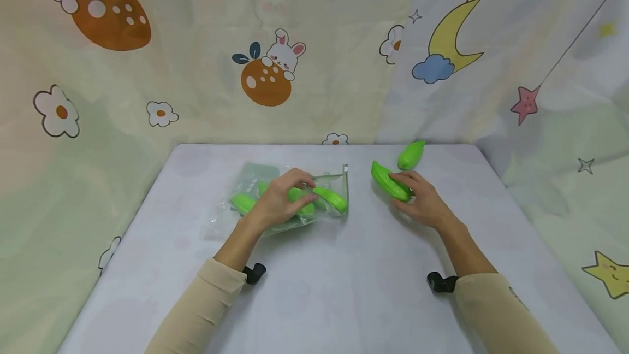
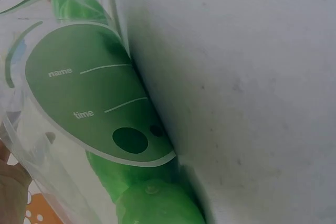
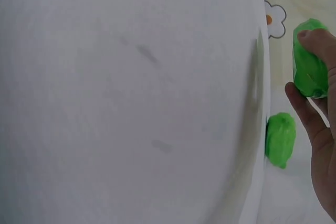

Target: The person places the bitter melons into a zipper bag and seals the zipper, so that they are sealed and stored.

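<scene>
A clear plastic zip bag [image 1: 275,171] lies left of centre, with several green toy vegetables inside, among them a long one [image 1: 330,199] near its mouth. At the bag's upper edge, my left hand [image 1: 277,201] holds the plastic between curled fingers and thumb, the mouth gaping to the right. In the left wrist view, the bag's green label [image 2: 89,95] reads "name" and "time". My right hand [image 1: 425,201] grips a bumpy, cucumber-like green toy vegetable [image 1: 388,180] over the table, thumb on one side and fingers on the other.
Behind my right hand, a shorter, pointed green toy vegetable [image 1: 410,155] lies near the table's far edge. The white-covered table [image 1: 344,288] meets a printed cloth backdrop [image 1: 196,59]. Black wrist mounts [image 1: 442,283] stick out at both sleeves.
</scene>
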Motion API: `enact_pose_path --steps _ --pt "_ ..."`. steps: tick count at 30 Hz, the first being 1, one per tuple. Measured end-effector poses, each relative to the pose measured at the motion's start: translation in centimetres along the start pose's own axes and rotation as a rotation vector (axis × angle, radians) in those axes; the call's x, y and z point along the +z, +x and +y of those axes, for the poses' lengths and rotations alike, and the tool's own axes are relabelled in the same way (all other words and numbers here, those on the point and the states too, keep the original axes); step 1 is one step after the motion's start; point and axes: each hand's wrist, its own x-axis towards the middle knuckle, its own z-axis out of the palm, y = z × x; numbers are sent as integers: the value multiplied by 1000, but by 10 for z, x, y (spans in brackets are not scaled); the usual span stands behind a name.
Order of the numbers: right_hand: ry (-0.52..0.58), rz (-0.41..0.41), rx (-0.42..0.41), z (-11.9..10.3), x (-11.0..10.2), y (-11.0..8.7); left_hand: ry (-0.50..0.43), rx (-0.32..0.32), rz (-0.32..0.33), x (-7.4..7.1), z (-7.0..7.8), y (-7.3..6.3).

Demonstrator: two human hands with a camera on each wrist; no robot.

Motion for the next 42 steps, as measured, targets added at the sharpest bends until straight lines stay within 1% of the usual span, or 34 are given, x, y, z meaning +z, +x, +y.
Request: enact_pose_path --steps 2,4,10,15,19,23,26,32,36,42 --pt "0 -10 -10 -2 3 2 10 16 -2 0 2 1" --pt "0 -10 -17 -4 5 4 14 19 -9 1 2 2" --pt "3 -8 -25 -11 10 9 24 -12 -18 0 3 2" --pt "44 -20 -15 -17 15 11 38 -32 -32 0 3 1" --pt "83 -30 -7 -23 19 12 42 -34 -34 1 3 1" --pt "128 -21 -6 -28 22 11 40 -30 -29 2 3 0" --pt "154 -15 -19 -32 25 9 42 -29 -28 2 3 -1" --pt "159 -47 -50 -37 28 7 44 -40 -28 4 2 0" --pt "169 -52 -63 -38 29 8 51 -53 -23 3 2 0" --pt "177 -72 -84 -39 33 10 64 -44 -12 5 2 1"
